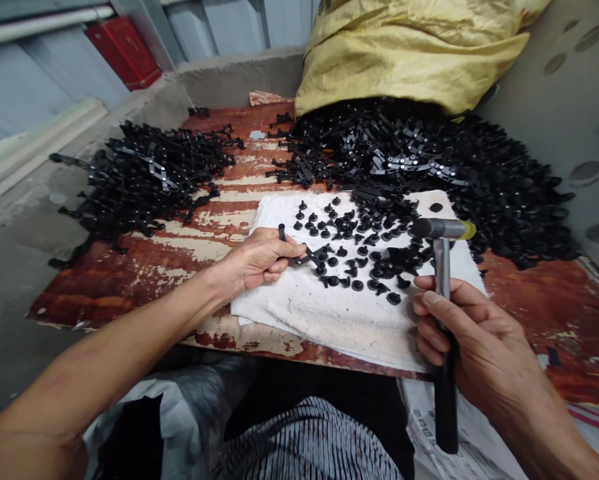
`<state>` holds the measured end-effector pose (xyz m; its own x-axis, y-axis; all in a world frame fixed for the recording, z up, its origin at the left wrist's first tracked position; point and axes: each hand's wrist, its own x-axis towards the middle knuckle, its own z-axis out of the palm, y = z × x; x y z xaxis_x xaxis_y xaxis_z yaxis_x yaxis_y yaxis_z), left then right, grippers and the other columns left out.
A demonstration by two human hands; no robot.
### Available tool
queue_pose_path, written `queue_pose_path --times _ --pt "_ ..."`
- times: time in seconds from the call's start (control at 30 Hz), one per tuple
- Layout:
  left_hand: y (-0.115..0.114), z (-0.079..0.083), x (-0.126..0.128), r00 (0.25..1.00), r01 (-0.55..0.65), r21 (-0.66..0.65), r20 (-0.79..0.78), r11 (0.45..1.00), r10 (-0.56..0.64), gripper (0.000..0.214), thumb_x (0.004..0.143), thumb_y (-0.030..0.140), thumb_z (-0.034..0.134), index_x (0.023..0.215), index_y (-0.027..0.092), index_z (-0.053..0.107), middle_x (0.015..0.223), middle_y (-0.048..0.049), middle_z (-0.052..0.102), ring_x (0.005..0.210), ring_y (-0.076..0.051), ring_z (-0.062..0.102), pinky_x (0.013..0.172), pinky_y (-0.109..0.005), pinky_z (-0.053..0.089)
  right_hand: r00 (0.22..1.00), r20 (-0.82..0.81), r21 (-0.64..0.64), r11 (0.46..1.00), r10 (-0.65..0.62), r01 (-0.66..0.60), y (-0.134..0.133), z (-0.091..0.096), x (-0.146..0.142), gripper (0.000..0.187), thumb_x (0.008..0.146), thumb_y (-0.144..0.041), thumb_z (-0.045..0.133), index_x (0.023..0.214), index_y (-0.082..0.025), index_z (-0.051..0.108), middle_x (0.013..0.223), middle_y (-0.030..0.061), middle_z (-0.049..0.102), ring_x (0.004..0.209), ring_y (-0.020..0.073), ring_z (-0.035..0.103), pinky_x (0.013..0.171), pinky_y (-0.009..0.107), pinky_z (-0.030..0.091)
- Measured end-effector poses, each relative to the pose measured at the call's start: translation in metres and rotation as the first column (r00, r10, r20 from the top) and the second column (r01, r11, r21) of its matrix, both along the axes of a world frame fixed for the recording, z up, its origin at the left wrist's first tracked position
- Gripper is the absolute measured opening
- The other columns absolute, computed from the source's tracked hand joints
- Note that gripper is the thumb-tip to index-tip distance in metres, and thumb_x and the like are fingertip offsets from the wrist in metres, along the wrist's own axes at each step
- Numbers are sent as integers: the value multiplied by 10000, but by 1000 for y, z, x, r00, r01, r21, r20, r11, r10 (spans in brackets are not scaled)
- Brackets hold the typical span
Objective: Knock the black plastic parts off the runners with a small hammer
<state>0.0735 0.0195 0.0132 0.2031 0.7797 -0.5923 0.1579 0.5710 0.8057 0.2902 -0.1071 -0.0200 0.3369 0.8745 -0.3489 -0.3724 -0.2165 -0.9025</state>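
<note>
My left hand (262, 259) is closed, pinching a black jointed linkage piece (304, 257) over the left part of a white cloth (289, 307). One dark end of the piece sticks up past the thumb. In my right hand (472, 327) is a hammer (442, 267), held by its black handle with the head up. The head has a dark face on the left and a yellow face on the right. Between the hands, many small black round-based knobs (358, 285) lie scattered on the cloth, some upright and some tipped over.
A pile of black linkages (154, 167) lies at the left of the worn reddish board (199, 230). Behind the cloth, a larger heap of black parts (509, 180) spills from a yellow sack (379, 60). A red box (123, 52) sits by the back wall.
</note>
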Motion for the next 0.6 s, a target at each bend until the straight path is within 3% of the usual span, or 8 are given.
queue_pose_path --times 0.6 --pt "-1 4 3 1000 -20 -4 -16 1000 20 253 821 -40 594 618 109 571 458 50 473 271 3 292 281 -136 155 999 32 21 999 35 -36 -1 0 2 333 629 -373 858 855 -220 666 604 -57 549 366 39 354 290 140 322"
